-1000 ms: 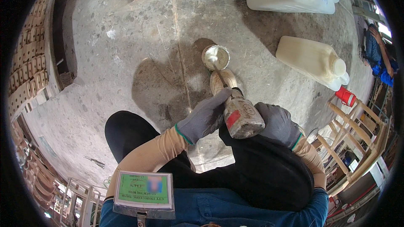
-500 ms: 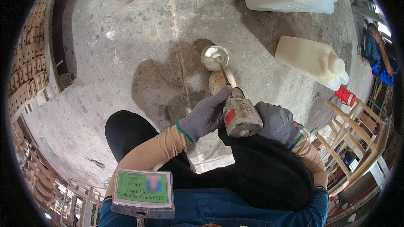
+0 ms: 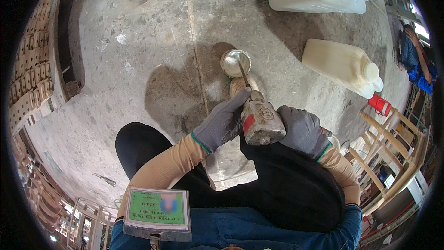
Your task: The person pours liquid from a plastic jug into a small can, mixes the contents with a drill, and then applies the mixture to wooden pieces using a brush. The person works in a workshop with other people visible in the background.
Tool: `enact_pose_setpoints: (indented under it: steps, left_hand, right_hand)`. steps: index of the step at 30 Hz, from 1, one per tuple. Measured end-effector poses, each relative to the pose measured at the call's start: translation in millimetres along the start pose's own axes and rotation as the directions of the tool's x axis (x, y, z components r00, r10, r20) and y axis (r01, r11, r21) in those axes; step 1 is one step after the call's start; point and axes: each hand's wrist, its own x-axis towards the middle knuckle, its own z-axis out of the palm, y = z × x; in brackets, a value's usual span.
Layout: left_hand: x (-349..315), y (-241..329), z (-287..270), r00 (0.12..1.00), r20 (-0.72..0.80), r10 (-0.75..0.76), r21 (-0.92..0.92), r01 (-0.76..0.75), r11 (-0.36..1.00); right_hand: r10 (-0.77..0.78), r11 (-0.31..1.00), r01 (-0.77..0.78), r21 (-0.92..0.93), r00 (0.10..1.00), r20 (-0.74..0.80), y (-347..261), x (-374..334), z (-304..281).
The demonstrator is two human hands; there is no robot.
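Observation:
A worn grey power drill with a red patch is held between my two gloved hands. My left hand is closed around its front end, near the chuck. On the right side, my right hand wraps its grip, which the glove mostly hides. From the drill's nose a thin metal rod reaches forward into a small round tub. White, paste-like stuff lies inside the tub, and the rod's tip is in it. The tub stands on the concrete floor, just beyond a pale rounded thing partly hidden by the drill.
Two translucent plastic jugs lie or stand at the right, one beyond the other. Behind the nearer one are a red container and wooden chair frames. Stacked drilled wooden parts line the left. Another person sits at far right.
The drill and both my hands have shifted slightly forward and left. The rod now crosses the tub at a slightly different angle.

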Motion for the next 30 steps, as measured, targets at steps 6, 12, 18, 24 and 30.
enact_pose_setpoints:
  steps: [6,12,18,24,30]
  left_hand:
    - [-10.1,-0.9,17.1,0.99,-0.077,0.122,0.23,-0.101,0.968]
    - [-16.6,-3.9,20.1,0.978,-0.031,0.205,0.237,-0.192,0.952]
    - [-14.0,-1.9,19.0,0.994,-0.035,0.103,0.183,-0.095,0.979]
    - [-14.2,-2.6,23.5,0.987,-0.045,0.153,0.254,-0.136,0.958]
    - [-11.5,-0.3,0.8,0.998,0.047,0.05,0.18,-0.058,0.982]
  right_hand:
    - [0.018,0.999,-0.02,0.044,0.999,0.029,0.1,-0.2,0.0]
    - [-0.07,0.996,0.074,0.052,0.995,-0.067,-0.7,0.2,-0.1]
    - [-0.055,0.994,0.058,0.097,0.998,-0.027,7.7,-1.1,5.0]
    - [0.017,0.988,-0.022,0.156,0.999,0.036,0.0,0.9,-4.9]
    - [0.002,0.982,-0.009,0.187,0.999,0.037,1.0,-1.0,-4.4]
